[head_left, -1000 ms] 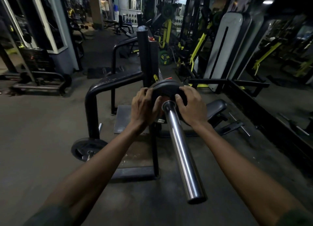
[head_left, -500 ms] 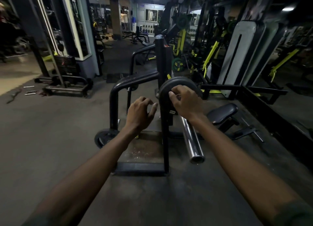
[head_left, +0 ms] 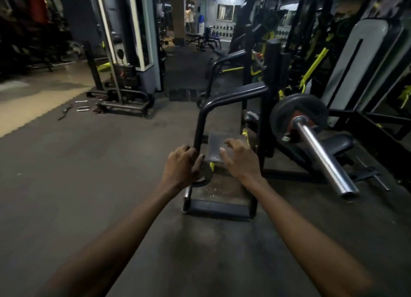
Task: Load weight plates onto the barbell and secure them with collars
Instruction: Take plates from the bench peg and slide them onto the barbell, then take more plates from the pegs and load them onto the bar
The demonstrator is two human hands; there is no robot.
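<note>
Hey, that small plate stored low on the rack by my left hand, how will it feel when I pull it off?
The small plate looks compact, so probably dense for its size. It's round, so likely to roll if set on edge. Your left hand covers part, so grip texture is unclear.

Both bare forearms were stretched forward and downward from the lower corners of the view, converging toward the middle. The left hand [head_left: 181, 166] was seen from the back, its fingers curled downward and its thumb pointed toward the right hand; what, if anything, was gripped could not be told. The right hand [head_left: 239, 160] was held palm-down just beside it, level with it, with the fingers [head_left: 231, 143] bent loosely and spread and nothing clasped in them. A narrow gap was left between the two hands. Both wrists were kept nearly straight.
</note>
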